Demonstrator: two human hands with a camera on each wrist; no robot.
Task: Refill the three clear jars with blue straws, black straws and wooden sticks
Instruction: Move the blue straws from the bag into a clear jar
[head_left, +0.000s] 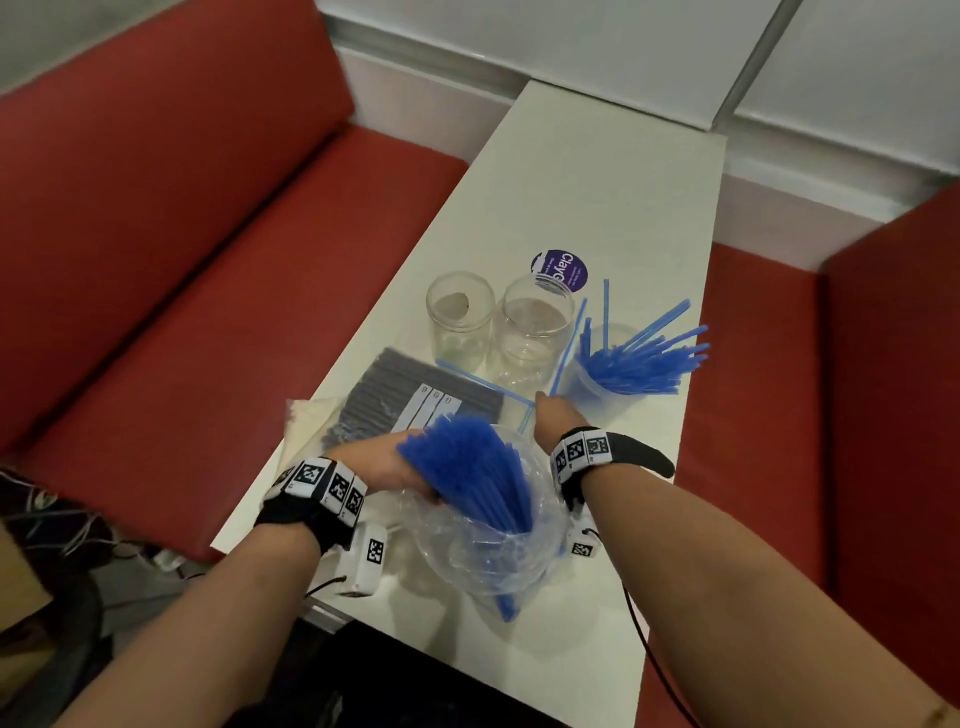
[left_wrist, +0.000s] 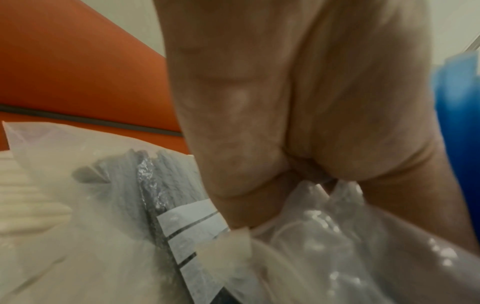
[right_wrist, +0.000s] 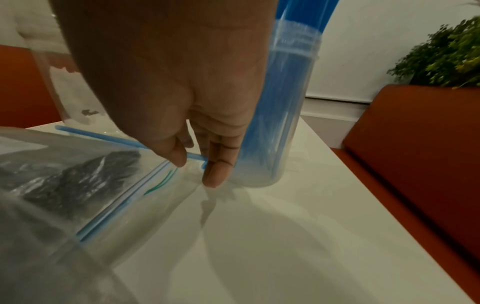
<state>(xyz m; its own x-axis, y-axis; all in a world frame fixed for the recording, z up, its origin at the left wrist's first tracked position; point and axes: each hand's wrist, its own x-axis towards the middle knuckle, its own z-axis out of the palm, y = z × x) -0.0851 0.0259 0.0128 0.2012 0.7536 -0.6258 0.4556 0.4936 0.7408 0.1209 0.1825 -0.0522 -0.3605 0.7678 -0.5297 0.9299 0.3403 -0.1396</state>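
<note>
With the left hand (head_left: 384, 462) gripping the bag (head_left: 488, 540), the right hand (right_wrist: 182, 127) pinching a stray straw (right_wrist: 103, 137) should lift it level into the jar (head_left: 602, 384).

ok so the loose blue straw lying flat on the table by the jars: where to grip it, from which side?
Take the loose blue straw at its near end, from above. It lies flat across the black-straw bag, and that end sticks out over bare table beside the filled jar. The right hand already has thumb and fingertip on either side of it there; a pinch grip should lift it.
</note>
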